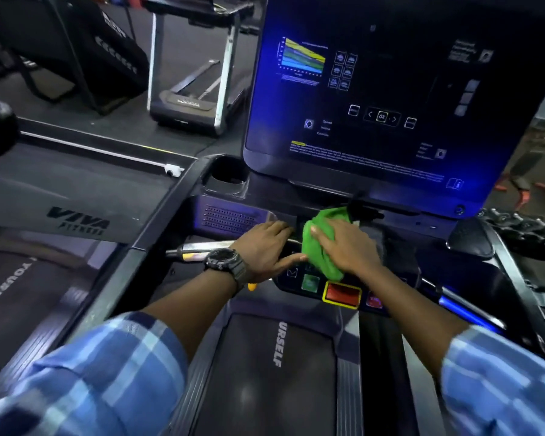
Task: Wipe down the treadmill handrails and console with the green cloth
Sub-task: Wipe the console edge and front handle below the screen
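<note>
The green cloth point(313, 254) lies bunched on the treadmill's lower control panel point(309, 283), just below the big dark console screen point(390, 89). My right hand point(346, 247) lies flat on top of the cloth and presses it against the panel. My left hand point(265, 247), with a black watch on the wrist, rests flat on the panel just left of the cloth, fingers spread, thumb tip touching the cloth's edge. The left handrail point(167, 215) runs diagonally beside my left arm. The right handrail point(472, 306) shows past my right forearm.
A red stop button point(343, 294) sits under my right wrist. A metal grip bar point(199, 248) lies left of my left hand, with a cup holder point(227, 174) above it. Another treadmill point(76, 196) stands at left, and a dumbbell rack point(523, 221) at right.
</note>
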A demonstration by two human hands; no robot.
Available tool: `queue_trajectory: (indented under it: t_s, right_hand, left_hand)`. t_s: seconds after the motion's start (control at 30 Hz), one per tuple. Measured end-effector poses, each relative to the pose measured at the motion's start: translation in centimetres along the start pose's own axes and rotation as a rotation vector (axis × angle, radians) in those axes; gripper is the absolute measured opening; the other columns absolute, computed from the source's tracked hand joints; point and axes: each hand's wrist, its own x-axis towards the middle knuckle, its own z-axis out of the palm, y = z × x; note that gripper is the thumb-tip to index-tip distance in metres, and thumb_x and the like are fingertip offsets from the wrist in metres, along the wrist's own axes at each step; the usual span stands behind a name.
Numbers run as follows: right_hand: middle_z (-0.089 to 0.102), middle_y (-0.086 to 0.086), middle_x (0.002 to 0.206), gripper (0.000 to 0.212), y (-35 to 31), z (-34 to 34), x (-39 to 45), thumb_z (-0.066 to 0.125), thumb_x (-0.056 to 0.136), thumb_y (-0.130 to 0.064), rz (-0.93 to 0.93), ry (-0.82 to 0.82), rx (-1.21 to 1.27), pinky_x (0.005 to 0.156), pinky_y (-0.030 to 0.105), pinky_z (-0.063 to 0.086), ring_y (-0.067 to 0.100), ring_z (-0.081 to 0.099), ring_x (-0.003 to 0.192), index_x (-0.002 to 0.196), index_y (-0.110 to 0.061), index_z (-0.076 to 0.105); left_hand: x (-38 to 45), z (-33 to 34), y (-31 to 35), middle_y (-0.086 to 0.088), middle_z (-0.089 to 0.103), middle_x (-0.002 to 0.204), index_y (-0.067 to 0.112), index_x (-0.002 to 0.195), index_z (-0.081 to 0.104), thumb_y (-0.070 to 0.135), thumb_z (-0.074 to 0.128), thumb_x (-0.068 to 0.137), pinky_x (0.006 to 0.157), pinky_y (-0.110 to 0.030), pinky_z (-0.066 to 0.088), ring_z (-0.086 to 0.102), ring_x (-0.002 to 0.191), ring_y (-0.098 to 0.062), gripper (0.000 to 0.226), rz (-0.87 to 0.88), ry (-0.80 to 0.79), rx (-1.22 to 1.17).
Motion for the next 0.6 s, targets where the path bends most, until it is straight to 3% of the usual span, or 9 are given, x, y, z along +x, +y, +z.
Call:
queue_trajectory:
  t_s: [0.07, 0.17, 0.33, 0.47, 0.6]
  right_hand:
    - [0.062, 0.010, 0.125, 0.056, -3.4, 0.4, 1.3, 0.030, 0.097, -0.061, 0.095, 0.024, 0.075, 0.090, 0.040, 0.045, 0.033, 0.057, 0.115, 0.118, -0.020, 0.062]
    - [0.056, 0.008, 0.134, 0.054, -6.9, 1.7, 1.3, 0.030, 0.099, -0.055, 0.051, 0.065, 0.119, 0.099, 0.039, 0.041, 0.029, 0.050, 0.124, 0.126, -0.017, 0.056]
    - [0.055, 0.010, 0.135, 0.055, -5.3, 3.6, -0.2, 0.039, 0.093, -0.055, -0.496, 0.240, -0.136, 0.107, 0.039, 0.041, 0.028, 0.050, 0.124, 0.126, -0.016, 0.060]
    - [0.058, 0.010, 0.127, 0.060, -6.9, 3.9, 1.2, 0.038, 0.088, -0.063, -0.464, 0.221, -0.215, 0.096, 0.042, 0.047, 0.029, 0.052, 0.116, 0.117, -0.017, 0.063]
    - [0.064, 0.009, 0.105, 0.051, -11.5, 5.2, 1.8, 0.032, 0.091, -0.058, -0.561, 0.156, -0.282, 0.080, 0.043, 0.046, 0.030, 0.056, 0.097, 0.099, -0.017, 0.063]
  left_hand:
    - [0.0, 0.2, -0.2, -0.014, 0.061, 0.119, 0.004, 0.126, 0.056, 0.076, 0.018, 0.088, 0.096, -0.043, 0.046, 0.057, 0.105, -0.032, 0.090, 0.000, 0.005, -0.014]
    - [-0.7, 0.2, -1.9, -0.015, 0.063, 0.114, 0.005, 0.124, 0.058, 0.081, 0.016, 0.084, 0.096, -0.043, 0.046, 0.058, 0.103, -0.033, 0.096, -0.045, -0.032, 0.012]
    - [-2.5, 1.3, -4.1, -0.010, 0.065, 0.112, 0.015, 0.119, 0.059, 0.087, 0.013, 0.081, 0.089, -0.043, 0.047, 0.060, 0.098, -0.032, 0.093, -0.050, -0.105, 0.070]
    - [-3.7, 0.7, -5.1, -0.008, 0.065, 0.108, 0.015, 0.116, 0.060, 0.084, 0.015, 0.083, 0.089, -0.041, 0.046, 0.060, 0.097, -0.031, 0.088, -0.106, -0.102, 0.073]
    - [-6.8, -1.0, -7.8, -0.005, 0.065, 0.106, 0.016, 0.112, 0.061, 0.087, 0.021, 0.082, 0.097, -0.040, 0.043, 0.058, 0.102, -0.027, 0.087, -0.198, -0.123, 0.202]
